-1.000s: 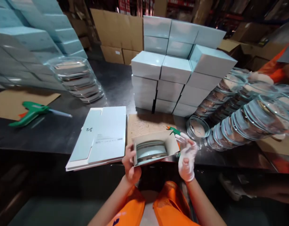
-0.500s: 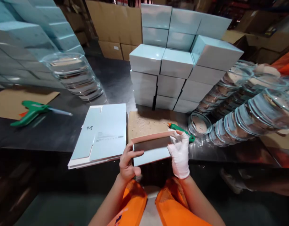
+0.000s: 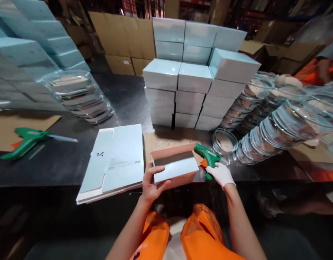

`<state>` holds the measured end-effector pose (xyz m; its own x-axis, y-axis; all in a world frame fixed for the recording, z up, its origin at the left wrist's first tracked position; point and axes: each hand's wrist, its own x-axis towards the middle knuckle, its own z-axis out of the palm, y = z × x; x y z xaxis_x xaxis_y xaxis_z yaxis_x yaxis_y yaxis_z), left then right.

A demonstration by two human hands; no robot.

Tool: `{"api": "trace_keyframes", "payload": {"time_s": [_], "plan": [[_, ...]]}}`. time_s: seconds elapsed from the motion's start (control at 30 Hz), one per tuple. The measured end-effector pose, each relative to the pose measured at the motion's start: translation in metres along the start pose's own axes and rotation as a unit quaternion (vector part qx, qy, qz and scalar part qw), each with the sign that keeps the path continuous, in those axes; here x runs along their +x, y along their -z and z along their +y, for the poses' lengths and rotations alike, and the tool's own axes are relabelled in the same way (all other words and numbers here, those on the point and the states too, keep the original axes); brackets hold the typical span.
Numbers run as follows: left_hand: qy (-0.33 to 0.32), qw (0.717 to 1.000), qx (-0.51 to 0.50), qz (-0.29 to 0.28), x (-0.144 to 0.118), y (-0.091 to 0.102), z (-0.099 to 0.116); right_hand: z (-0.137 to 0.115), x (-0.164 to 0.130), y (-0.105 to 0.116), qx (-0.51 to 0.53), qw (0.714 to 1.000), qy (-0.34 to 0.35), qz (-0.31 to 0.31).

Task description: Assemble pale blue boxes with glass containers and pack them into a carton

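My left hand (image 3: 152, 182), bare, grips the left end of a light-blue cardboard box (image 3: 179, 169). Its thumb lies under the near side and a finger presses on the pale panel; a dark opening shows along the top. To the right, my right hand (image 3: 222, 174) in a white glove has its fingers closed at the handle of a green glue gun (image 3: 209, 157) with an orange trigger. The gun lies on the table, nozzle towards the box's far right corner. Left of the box rests a stack of flat light-blue cardboard blanks (image 3: 123, 155).
Stacked pale boxes (image 3: 193, 77) rise at the back, more boxes (image 3: 25, 54) at far left. Glass dishes (image 3: 266, 144) stand piled on the right, another pile (image 3: 79, 94) on the left. A second glue gun (image 3: 28, 141) lies at left. Someone in orange (image 3: 312, 72) is at far right.
My right hand has left the box and moved right onto the glue gun. My left hand still holds the box, now tilted so its near side shows. The view has shifted slightly.
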<state>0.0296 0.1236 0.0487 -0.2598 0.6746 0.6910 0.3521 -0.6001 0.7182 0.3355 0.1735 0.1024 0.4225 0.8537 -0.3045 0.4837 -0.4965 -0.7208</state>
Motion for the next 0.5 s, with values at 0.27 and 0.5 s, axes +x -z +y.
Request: {"api": "trace_keyframes", "payload": {"time_s": [0.27, 0.5], "plan": [[0.214, 0.976, -0.029, 0.026, -0.008, 0.002, 0.052, -0.002, -0.050, -0.001, 0.275, 0.952, 0.111, 0.082], [0.228, 0.973, 0.035, -0.005, -0.007, -0.009, 0.060, -0.012, -0.111, 0.008, 0.216, 0.949, 0.215, -0.083]]}}
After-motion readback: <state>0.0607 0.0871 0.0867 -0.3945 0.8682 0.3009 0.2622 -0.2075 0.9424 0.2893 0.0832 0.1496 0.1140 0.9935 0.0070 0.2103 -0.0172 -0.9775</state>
